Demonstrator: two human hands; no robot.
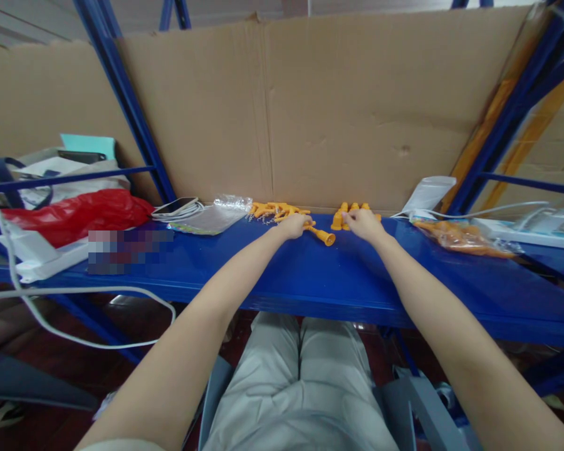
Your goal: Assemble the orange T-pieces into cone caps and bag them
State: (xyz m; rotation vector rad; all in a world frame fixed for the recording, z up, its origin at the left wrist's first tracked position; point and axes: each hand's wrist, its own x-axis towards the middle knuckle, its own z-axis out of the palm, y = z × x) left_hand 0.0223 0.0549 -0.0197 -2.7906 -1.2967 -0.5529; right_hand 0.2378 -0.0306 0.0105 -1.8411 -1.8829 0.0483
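Note:
My left hand (295, 225) is closed on an orange plastic piece with a stem and a flared, trumpet-like end (324, 237); that end points right and toward me. Just behind this hand lies a pile of orange branched plastic parts (270, 208), with small metallic bits at its left side. My right hand (363, 224) is at a cluster of orange bell-shaped pieces (337, 219) standing on the blue shelf (301, 275). Its fingers are pinched together on one of these pieces, which they partly hide.
A clear plastic bag (211, 218) and a phone with a white cable (181, 207) lie left of the pile. Farther left is a red plastic bag (79, 216). On the right are a bag of orange parts (465, 237) and a white power strip (536, 233). Cardboard (333, 113) walls the back.

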